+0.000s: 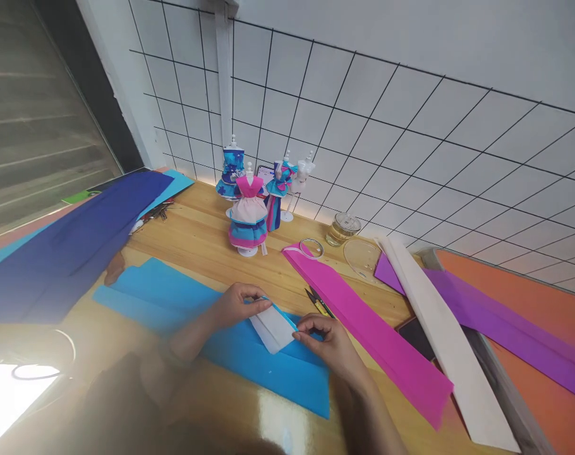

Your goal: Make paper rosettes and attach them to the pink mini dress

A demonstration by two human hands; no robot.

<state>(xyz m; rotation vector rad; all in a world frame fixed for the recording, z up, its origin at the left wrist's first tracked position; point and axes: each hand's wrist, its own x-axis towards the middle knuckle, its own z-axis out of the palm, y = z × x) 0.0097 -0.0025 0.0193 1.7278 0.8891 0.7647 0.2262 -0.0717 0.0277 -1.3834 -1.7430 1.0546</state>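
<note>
Between my two hands is a small white piece (273, 330) of paper or thin cloth with a blue strip along its upper edge. My left hand (244, 302) pinches its upper left corner between thumb and fingers. At the right end of the blue strip, my right hand (320, 336) pinches the other corner. Beneath both hands a long light-blue sheet (174, 294) lies folded across the wooden table. A black-and-yellow pair of scissors or cutter (320, 304) rests just beyond my right hand, partly covered by a magenta strip (377, 328).
Small dress forms in coloured dresses (248, 215) stand at the back, near a phone (265, 174). A glass jar (343, 229) and a ring (311, 249) sit to their right. Cream (458, 354) and purple (500, 335) strips cross at right. Dark-blue sheets (88, 227) lie left.
</note>
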